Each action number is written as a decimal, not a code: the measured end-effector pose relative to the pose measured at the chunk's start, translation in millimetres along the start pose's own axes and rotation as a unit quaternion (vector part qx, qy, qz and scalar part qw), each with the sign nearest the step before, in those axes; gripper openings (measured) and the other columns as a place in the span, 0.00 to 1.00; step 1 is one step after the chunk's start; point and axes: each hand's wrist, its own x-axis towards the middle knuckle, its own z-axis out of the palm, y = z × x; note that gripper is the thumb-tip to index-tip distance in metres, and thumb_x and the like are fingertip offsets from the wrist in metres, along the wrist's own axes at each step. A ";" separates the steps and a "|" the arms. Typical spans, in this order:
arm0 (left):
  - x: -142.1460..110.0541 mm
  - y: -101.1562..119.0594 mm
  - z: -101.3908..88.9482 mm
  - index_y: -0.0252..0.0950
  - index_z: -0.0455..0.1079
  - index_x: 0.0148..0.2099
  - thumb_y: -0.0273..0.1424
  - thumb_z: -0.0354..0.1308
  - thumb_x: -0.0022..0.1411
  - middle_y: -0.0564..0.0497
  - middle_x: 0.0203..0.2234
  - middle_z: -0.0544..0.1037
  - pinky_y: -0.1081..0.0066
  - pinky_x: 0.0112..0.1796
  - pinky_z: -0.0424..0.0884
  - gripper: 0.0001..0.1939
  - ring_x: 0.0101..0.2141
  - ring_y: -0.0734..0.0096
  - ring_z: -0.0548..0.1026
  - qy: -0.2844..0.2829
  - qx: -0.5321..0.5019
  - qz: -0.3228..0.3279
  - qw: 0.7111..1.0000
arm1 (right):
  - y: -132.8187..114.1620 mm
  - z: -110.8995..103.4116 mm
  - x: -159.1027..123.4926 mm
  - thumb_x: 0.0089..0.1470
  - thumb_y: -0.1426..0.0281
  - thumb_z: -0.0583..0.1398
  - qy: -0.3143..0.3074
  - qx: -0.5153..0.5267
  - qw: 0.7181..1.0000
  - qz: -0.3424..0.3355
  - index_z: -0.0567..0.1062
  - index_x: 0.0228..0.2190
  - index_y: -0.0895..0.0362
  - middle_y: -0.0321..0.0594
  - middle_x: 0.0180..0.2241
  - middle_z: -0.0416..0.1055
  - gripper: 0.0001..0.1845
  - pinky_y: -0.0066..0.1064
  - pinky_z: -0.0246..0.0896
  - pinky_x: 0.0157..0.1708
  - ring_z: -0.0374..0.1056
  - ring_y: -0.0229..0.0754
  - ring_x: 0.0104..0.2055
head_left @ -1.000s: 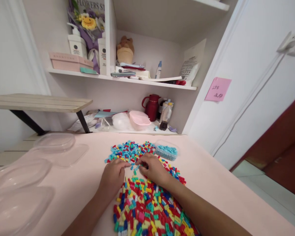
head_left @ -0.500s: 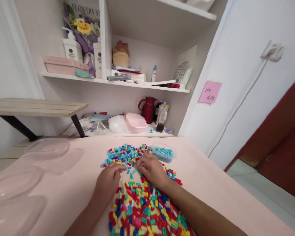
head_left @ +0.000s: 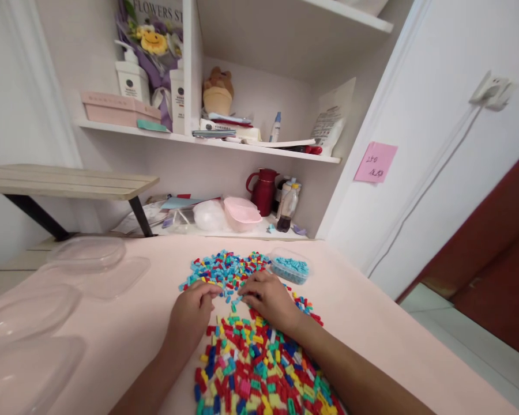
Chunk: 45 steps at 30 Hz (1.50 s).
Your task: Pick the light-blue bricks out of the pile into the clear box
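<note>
Many small toy building bricks lie in two heaps: a mostly light blue heap (head_left: 225, 268) at the back and a mixed red, yellow, green and blue heap (head_left: 259, 369) in front. My left hand (head_left: 192, 305) rests at the left edge of the back heap, thumb and index finger pressed together; whatever is between them is too small to make out. Opposite it, my right hand (head_left: 270, 297) curls its fingers down by a few loose bricks (head_left: 232, 300) between the hands. Its fingertips are partly hidden. A clear plastic tub (head_left: 291, 266) holding light blue bricks stands just behind my right hand.
Clear plastic containers (head_left: 86, 253) and lids (head_left: 116, 276) lie on the pink tabletop (head_left: 147, 323) at the left. A small wooden shelf (head_left: 64, 180) overhangs the back left. Behind are a pink bowl (head_left: 242, 212), a red jug (head_left: 264, 190) and bottles (head_left: 288, 207).
The whole view has shifted slightly, things sitting a little further right. Both hands stay at nearly the same spots by the back heap, with only small finger movement.
</note>
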 end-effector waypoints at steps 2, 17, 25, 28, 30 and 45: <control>0.2 0.1 -0.4 0.39 0.76 0.35 0.27 0.44 0.54 0.52 0.32 0.79 0.69 0.33 0.71 0.18 0.25 0.72 0.76 0.007 -0.003 -0.002 1.000 | 0.8 0.8 0.1 0.54 0.73 0.62 0.000 0.016 1.000 0.004 0.78 0.33 0.51 0.36 0.37 0.75 0.06 0.33 0.60 0.43 0.70 0.41 0.39; 2.1 -0.9 -3.2 0.39 0.76 0.33 0.31 0.46 0.52 0.52 0.29 0.80 0.70 0.30 0.73 0.16 0.23 0.71 0.75 0.057 -0.054 -0.025 0.997 | 8.7 -27.7 6.4 0.53 0.74 0.62 0.087 0.001 0.996 0.019 0.77 0.30 0.53 0.38 0.35 0.75 0.05 0.35 0.59 0.43 0.69 0.43 0.40; 2.9 2.2 -6.5 0.40 0.77 0.32 0.35 0.47 0.52 0.53 0.22 0.78 0.70 0.30 0.73 0.16 0.24 0.67 0.76 0.078 -0.051 -0.040 0.995 | 58.6 -72.6 -1.9 0.53 0.72 0.60 0.209 -0.090 0.963 0.144 0.77 0.29 0.53 0.39 0.34 0.75 0.05 0.37 0.60 0.44 0.69 0.45 0.41; 3.3 2.7 -6.3 0.40 0.77 0.32 0.36 0.47 0.51 0.53 0.22 0.78 0.70 0.30 0.73 0.17 0.24 0.67 0.76 0.078 -0.051 -0.047 0.994 | 68.4 -74.2 -7.2 0.52 0.72 0.59 0.227 -0.117 0.951 0.172 0.78 0.32 0.53 0.40 0.36 0.74 0.06 0.37 0.60 0.43 0.69 0.45 0.40; 3.4 3.4 -6.3 0.40 0.77 0.32 0.36 0.47 0.51 0.53 0.21 0.77 0.70 0.29 0.73 0.17 0.25 0.67 0.76 0.082 -0.055 -0.051 0.994 | 69.7 -74.3 -8.5 0.52 0.72 0.59 0.239 -0.120 0.946 0.180 0.77 0.35 0.52 0.40 0.38 0.74 0.09 0.37 0.61 0.42 0.69 0.45 0.40; 2.2 -1.9 -2.2 0.39 0.76 0.32 0.30 0.46 0.52 0.52 0.28 0.81 0.70 0.29 0.73 0.15 0.22 0.72 0.75 0.049 -0.060 -0.039 0.996 | -11.6 -12.2 3.4 0.53 0.78 0.58 0.018 0.061 0.998 -0.027 0.77 0.39 0.52 0.39 0.39 0.74 0.13 0.35 0.62 0.45 0.68 0.43 0.43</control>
